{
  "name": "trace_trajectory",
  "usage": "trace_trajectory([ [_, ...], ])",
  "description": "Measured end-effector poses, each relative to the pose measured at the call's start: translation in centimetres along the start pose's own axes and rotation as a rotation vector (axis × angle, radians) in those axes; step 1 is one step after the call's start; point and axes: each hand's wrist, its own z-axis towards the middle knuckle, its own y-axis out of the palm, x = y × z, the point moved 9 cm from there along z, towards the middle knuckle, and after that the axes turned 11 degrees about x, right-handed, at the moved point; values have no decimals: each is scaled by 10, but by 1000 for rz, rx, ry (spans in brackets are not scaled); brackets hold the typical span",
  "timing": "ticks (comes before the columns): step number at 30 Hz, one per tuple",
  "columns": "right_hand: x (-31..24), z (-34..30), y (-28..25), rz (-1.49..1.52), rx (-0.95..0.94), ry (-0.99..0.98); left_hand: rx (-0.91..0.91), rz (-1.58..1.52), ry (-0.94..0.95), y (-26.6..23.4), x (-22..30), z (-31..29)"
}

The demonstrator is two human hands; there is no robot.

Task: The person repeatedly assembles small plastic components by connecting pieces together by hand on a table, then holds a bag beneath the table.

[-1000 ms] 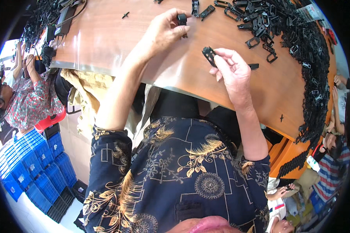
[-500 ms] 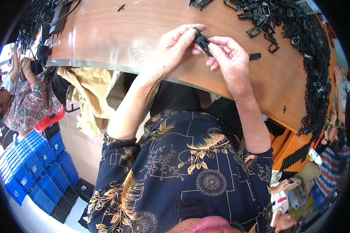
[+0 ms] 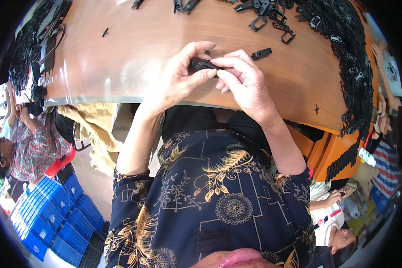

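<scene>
Both my hands grip a small black plastic part (image 3: 203, 65) above the near edge of the wooden table (image 3: 156, 40). My left hand (image 3: 181, 76) holds its left end between thumb and fingers. The thumb and fingers of my right hand (image 3: 244, 80) pinch its right end. Fingers cover much of the part, so its exact kind cannot be made out. A similar narrow black piece (image 3: 261, 54) lies on the table just beyond my right hand.
Loose black plastic frames (image 3: 272, 20) lie at the far right, beside a long heap of black parts (image 3: 355, 76) along the right edge. More black parts (image 3: 29, 53) pile up at far left. Blue crates (image 3: 53, 214) stand lower left. Co-workers sit on both sides.
The black part has turned from steeply slanted to nearly level, and my left hand now wraps more of it. The view has shifted, so the table's things appear further left.
</scene>
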Motion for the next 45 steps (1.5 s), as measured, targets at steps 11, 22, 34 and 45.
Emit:
trace_trajectory([
  [11, 25, -21, -29, 458, 97, 400, 97, -334, -91, 33, 8, -7],
  [22, 7, 38, -148, -498, 323, -134, -70, -676, -512, 75, -14, 31],
  [34, -30, 92, -96, -1161, 53, -851, 77, 760, 480, 93, 38, 72],
  [45, 22, 82, -119, -281, 48, 10, 105, 804, 496, 62, 32, 59],
])
